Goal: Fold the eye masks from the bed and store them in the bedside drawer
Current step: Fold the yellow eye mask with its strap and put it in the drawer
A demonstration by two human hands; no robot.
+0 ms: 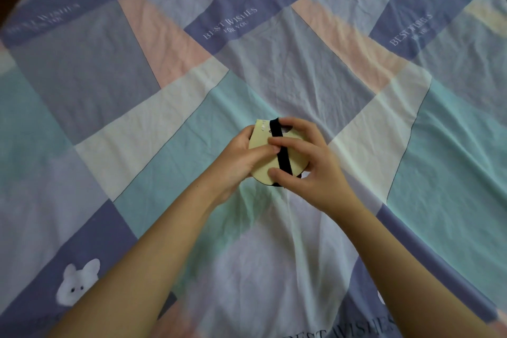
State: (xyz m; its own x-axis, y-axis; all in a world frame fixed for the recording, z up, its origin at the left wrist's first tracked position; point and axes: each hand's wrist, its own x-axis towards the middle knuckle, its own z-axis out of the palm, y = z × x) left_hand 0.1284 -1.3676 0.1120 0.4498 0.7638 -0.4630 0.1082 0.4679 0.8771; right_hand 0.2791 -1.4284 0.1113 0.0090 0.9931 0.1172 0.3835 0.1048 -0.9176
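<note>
- Two hands meeting over the middle of the bed, just near of centre, both holding one folded eye mask [270,158] slightly above the sheet.
- Left hand [241,158] cupped round the mask's left edge, thumb laid across its pale yellow face, fingers hidden beneath.
- Right hand [310,167] curled round the right side, thumb pressing the near rim, index finger hooked over the far end beside the strap.
- Black elastic strap [281,153] stretched across the yellow face from far edge to near edge; dark underside just showing at the near rim.
- Patchwork bedsheet [164,123] filling almost the whole view: blocks of teal, lilac, pink, cream and deep blue, lightly creased.
- "BEST WISHES FOR YOU" printed in white on the far blue blocks and again at the near edge.
- White bunny print [78,285] on a blue block, near left.
- Dark strip of room at the far-left corner, too dim to make out.
</note>
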